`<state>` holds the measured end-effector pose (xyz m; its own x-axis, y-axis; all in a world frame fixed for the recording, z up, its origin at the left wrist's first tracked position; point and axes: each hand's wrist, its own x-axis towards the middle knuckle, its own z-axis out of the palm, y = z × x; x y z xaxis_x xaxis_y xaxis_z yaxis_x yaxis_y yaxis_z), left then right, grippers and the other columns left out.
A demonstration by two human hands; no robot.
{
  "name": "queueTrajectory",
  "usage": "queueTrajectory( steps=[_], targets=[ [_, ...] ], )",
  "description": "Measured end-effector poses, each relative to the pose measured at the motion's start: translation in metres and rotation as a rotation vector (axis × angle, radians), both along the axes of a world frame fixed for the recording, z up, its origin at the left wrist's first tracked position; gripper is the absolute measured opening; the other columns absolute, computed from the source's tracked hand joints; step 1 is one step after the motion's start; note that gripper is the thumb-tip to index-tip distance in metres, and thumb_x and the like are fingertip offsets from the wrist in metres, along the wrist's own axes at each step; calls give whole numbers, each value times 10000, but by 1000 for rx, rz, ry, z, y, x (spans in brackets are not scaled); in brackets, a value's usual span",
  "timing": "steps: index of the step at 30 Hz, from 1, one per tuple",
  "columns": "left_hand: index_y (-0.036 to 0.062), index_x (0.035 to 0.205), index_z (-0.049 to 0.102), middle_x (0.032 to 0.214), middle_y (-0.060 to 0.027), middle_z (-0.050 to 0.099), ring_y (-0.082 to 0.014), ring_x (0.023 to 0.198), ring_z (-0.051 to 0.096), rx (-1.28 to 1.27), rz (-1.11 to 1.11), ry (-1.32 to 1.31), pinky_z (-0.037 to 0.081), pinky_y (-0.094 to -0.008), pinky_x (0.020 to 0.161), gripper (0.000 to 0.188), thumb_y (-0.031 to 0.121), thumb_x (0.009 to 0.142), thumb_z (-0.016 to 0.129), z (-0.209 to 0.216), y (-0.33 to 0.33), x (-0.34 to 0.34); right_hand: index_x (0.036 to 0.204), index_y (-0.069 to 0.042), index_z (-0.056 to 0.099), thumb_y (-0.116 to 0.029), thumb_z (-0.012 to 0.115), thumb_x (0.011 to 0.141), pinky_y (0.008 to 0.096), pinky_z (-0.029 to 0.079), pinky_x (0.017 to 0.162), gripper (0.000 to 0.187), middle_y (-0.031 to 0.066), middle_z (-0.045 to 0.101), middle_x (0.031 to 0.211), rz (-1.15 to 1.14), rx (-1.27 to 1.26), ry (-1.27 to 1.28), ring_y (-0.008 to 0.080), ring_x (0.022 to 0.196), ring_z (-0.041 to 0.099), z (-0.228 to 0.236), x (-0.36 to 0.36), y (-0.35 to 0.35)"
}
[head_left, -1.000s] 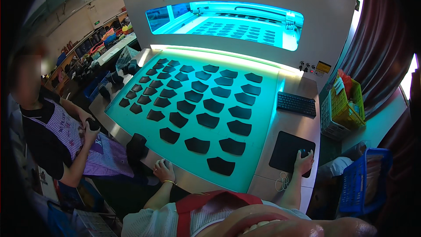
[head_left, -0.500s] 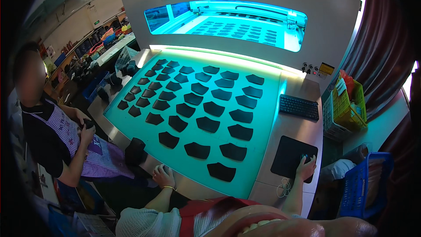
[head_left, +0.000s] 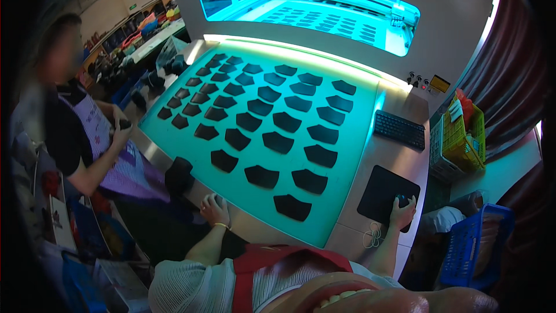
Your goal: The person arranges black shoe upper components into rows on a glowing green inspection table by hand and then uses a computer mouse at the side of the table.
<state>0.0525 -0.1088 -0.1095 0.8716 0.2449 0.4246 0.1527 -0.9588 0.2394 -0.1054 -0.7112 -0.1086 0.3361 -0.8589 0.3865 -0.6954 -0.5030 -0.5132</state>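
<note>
My right hand (head_left: 401, 215) is curved over a black computer mouse (head_left: 402, 200) on a dark mouse pad (head_left: 382, 192). Along the near edge of the bright teal work surface (head_left: 289, 227), my left hand (head_left: 215, 211) rests with its fingers a little apart and no object visible in it. Rows of dark, shield-shaped pieces (head_left: 260, 177) lie flat across that surface, smaller toward the far left and larger toward the front right. Behind the mouse pad sits a black keyboard (head_left: 399, 129).
A machine (head_left: 376, 72) with a lit window stands at the back. At left, a person in a purple apron (head_left: 130, 165) holds a dark object. A stack of dark pieces (head_left: 179, 175) sits on the near left edge. Yellow (head_left: 472, 139) and blue crates (head_left: 463, 249) stand at right.
The whole view has shifted, so the table sits higher in the picture. My right hand stays on the mouse and my left hand by the edge. The person at left has turned slightly.
</note>
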Motion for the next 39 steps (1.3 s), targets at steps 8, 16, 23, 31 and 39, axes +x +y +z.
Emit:
queueTrajectory(
  steps=[8,16,23,31,39],
  targets=[
    [145,1175,559,1219,-88,528,-329,1178,493,15,4,-17,390,-492,964,423,318,821,714,-6,-2,-1,1337,-41,484,-310,759,786,462,448,977,672,164,637,1179,72,-8,-34,363,1125,573,-4,-9,0],
    [155,1184,557,1228,-84,524,-327,1167,497,22,1,-32,392,-492,956,427,316,821,714,-5,0,-1,1354,-67,474,-343,754,807,456,436,1000,674,129,632,1220,84,31,-35,347,1178,549,-2,-8,0],
    [150,1183,550,1226,-87,522,-333,1177,489,20,-3,-21,390,-498,958,424,327,831,706,-8,0,0,1337,-87,486,-341,757,802,445,434,1005,652,95,639,1212,74,41,-22,331,1182,547,5,-7,4],
    [146,1177,547,1227,-86,521,-331,1185,481,25,-6,-19,384,-504,971,415,320,837,706,-7,0,-1,1338,-91,488,-364,738,816,447,436,1001,640,88,640,1212,72,32,-9,330,1179,549,5,-6,5],
    [146,1184,551,1226,-88,524,-330,1199,475,24,10,-4,388,-496,970,427,315,828,717,-6,-1,0,1314,-66,513,-328,710,844,439,464,954,573,120,655,1157,44,-3,-30,339,1101,586,-1,-4,1]
  ],
)
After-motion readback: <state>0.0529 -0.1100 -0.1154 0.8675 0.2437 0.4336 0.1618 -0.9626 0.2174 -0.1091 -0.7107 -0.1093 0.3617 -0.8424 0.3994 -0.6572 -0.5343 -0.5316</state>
